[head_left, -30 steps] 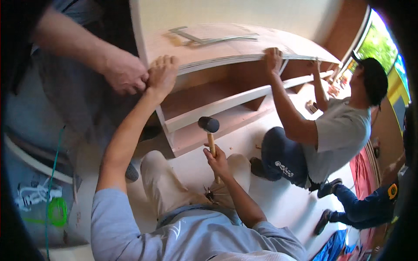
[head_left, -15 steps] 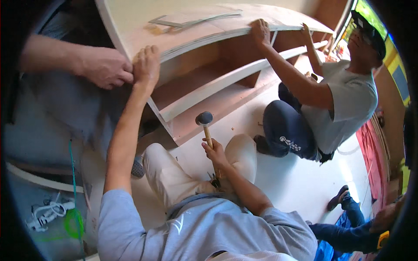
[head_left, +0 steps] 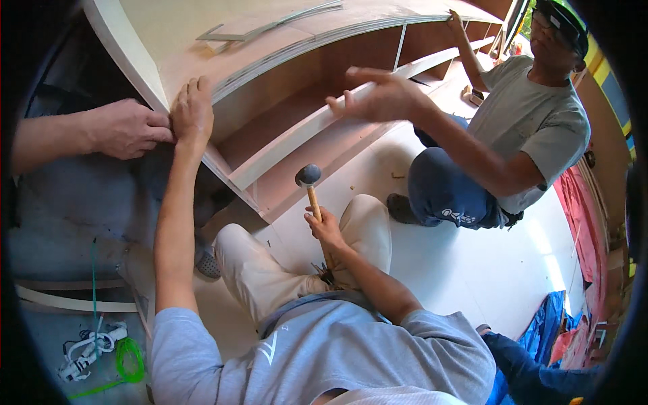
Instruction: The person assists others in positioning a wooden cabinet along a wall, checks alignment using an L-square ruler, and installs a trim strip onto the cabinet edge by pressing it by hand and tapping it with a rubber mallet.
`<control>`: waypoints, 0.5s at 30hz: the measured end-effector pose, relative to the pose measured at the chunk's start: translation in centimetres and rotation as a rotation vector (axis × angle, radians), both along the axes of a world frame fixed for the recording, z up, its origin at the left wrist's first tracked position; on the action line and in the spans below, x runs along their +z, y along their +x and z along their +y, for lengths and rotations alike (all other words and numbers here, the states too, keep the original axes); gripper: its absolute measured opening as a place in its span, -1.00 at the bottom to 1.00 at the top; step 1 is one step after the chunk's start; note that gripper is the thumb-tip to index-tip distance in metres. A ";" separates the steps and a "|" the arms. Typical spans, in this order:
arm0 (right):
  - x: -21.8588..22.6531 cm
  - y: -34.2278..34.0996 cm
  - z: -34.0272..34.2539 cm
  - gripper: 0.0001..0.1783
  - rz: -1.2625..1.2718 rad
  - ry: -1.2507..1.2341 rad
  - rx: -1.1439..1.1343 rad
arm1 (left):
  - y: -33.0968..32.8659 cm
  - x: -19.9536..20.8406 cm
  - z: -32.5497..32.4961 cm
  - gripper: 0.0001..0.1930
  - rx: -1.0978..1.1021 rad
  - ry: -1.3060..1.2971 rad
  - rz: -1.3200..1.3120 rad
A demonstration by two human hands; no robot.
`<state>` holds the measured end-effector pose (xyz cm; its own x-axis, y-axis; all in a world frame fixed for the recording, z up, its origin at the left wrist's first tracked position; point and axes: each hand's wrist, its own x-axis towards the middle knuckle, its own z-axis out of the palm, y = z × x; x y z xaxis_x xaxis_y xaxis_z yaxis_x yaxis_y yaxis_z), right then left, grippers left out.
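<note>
My right hand [head_left: 326,228] is wrapped round the wooden handle of a mallet [head_left: 308,175], its black head upward over my knees. At the near left corner of a long wooden cabinet, my left hand [head_left: 193,111] grips the edge of the top panel [head_left: 263,57], fingers over its upper face. Another person's hand [head_left: 128,128] touches or nearly touches my left wrist, its fingertips pinched beside the white upright. What that hand holds, if anything, is hidden.
A crouching person [head_left: 533,128] at right has one hand on the panel's far edge, the other raised and blurred. A metal square [head_left: 270,28] lies on the panel. Green cord [head_left: 129,358] and a white device [head_left: 91,354] lie lower left. Blue sheeting [head_left: 543,320] is lower right.
The crouching person's nearer hand has left the panel edge and swung toward me. My view has shifted slightly. Both my hands keep their places, the right one still with the mallet.
</note>
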<state>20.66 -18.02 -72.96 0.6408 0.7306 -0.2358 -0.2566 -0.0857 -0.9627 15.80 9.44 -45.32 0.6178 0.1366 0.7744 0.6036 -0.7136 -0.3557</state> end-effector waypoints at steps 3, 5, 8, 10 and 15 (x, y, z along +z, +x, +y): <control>-0.8 0.2 0.1 -0.68 0.030 0.024 -0.008 | 0.1 -0.8 0.0 -0.87 0.029 -0.032 0.010; -0.6 0.1 0.6 -0.68 0.037 0.012 -0.014 | 0.0 -0.7 0.0 -0.87 0.054 -0.048 0.029; -0.6 0.3 1.0 -0.68 0.062 0.030 -0.016 | 0.0 -1.2 0.6 -0.87 0.064 -0.058 0.031; -1.1 0.7 1.3 -0.70 0.051 0.026 -0.023 | 0.1 -1.3 0.9 -0.87 0.049 -0.052 0.015; -4.3 1.4 1.8 -0.70 -0.056 -0.024 -0.094 | 1.0 -3.1 2.0 -0.73 0.009 -0.076 0.009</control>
